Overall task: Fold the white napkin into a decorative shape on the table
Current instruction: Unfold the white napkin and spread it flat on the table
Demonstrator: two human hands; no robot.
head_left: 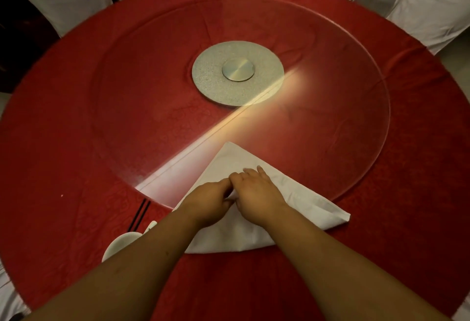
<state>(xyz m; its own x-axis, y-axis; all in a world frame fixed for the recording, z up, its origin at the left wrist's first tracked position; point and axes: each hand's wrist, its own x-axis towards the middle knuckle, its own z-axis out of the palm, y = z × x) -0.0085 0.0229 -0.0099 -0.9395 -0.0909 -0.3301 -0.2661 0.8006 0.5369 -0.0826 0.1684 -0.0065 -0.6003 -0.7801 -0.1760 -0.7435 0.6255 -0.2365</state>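
The white napkin [236, 160] lies flat as a triangle, its apex pointing away from me, partly on the glass turntable and partly on the red tablecloth. Both hands meet at the napkin's middle. My left hand [207, 200] has its fingers curled and pinches a fold of cloth. My right hand [256, 189] presses down on the napkin with its fingers extended, touching the left hand. The napkin's near left part is hidden under my forearms.
A round glass turntable [356, 127] with a silver hub [237, 72] covers the middle of the red table [63, 168]. A white bowl [119, 243] and black chopsticks [140, 212] sit near left. White-covered chairs [432, 7] ring the far edge.
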